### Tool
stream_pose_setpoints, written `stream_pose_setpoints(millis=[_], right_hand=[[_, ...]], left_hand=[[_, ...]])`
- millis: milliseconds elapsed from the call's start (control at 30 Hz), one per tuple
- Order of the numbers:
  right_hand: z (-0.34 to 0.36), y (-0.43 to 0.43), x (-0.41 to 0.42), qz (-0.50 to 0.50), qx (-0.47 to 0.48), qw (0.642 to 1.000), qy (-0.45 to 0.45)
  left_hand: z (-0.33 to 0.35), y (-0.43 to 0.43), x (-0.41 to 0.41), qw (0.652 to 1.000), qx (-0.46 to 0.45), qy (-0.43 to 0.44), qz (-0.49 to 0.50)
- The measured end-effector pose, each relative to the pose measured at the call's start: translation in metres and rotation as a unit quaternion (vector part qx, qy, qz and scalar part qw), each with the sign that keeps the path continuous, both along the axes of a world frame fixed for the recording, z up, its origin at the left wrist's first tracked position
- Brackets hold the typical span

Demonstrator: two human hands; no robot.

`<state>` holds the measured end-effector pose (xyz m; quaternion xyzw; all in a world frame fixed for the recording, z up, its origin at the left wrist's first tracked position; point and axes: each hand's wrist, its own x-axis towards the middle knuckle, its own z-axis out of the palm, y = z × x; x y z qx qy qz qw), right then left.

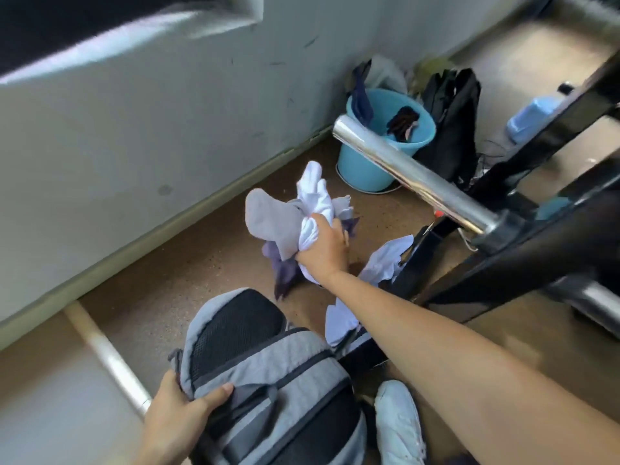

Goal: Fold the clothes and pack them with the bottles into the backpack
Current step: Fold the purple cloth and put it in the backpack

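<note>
While the right hand (323, 250) stretches forward at full arm's length and clenches a crumpled bundle of clothes (302, 216), with white, grey and purple pieces bunched together over the brown floor (201, 263), I watch the left hand (181, 411) grip the top edge of the grey backpack (268, 364), its thumb laid over the rim beside the carry handle. On my remote feed the backpack stands at bottom centre, close to the wearer, with its black mesh back panel turned up toward the camera. I cannot tell whether its main compartment is unzipped.

Just right of the bundle, a white garment (385, 263) lies on the floor against the foot of a black frame (536, 239). A second pale piece (339, 322) shows between the backpack and the right forearm. A white shoe (399, 424) sits beside the backpack's right side, under that forearm.

Farther out, a chrome bar (412, 176) cuts diagonally across my view from the black frame toward a light blue bucket (359, 169) standing by the wall (134, 129), with dark cloth draped over its rim and lying inside. A black bag (453, 129) leans just right of the bucket. Beyond the frame, at far right, I make out a pale blue container with a dark cap (533, 115), too blurred for me to call it a bottle. A pale metal tube (107, 354) runs along the floor left of the left hand.
</note>
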<state>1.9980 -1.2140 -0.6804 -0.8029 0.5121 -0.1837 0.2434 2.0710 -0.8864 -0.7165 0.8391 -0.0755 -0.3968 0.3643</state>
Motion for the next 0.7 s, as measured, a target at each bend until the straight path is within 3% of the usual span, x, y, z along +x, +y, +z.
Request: stream_pose_setpoints(millis=[133, 233, 333, 400, 467, 533, 633, 700], right_hand=[[0.047, 0.05, -0.022, 0.076, 0.015, 0.997, -0.03], [0.067, 0.069, -0.044, 0.051, 0.089, 0.992, -0.068], [0.097, 0.086, -0.055, 0.103, 0.148, 0.98, -0.079], [0.124, 0.098, -0.055, 0.185, 0.176, 0.966, -0.036], [0.14, 0.109, -0.055, 0.254, 0.241, 0.937, 0.0], [0.142, 0.116, -0.055, 0.302, 0.336, 0.892, -0.016], [0.128, 0.12, -0.051, 0.278, 0.474, 0.826, -0.123], [0.114, 0.115, -0.044, 0.22, 0.552, 0.792, -0.139]], left_hand=[[0.016, 0.005, -0.016, 0.999, 0.023, -0.026, 0.03], [0.052, -0.011, -0.033, 0.99, 0.046, -0.133, 0.017], [0.08, -0.029, -0.035, 0.955, -0.002, -0.276, -0.107], [0.095, -0.04, -0.03, 0.928, -0.051, -0.326, -0.173], [0.115, -0.051, -0.029, 0.912, -0.171, -0.311, -0.206], [0.133, -0.058, -0.033, 0.908, -0.308, -0.21, -0.19], [0.138, -0.062, -0.026, 0.904, -0.353, -0.156, -0.186], [0.131, -0.061, -0.017, 0.913, -0.341, -0.155, -0.16]])
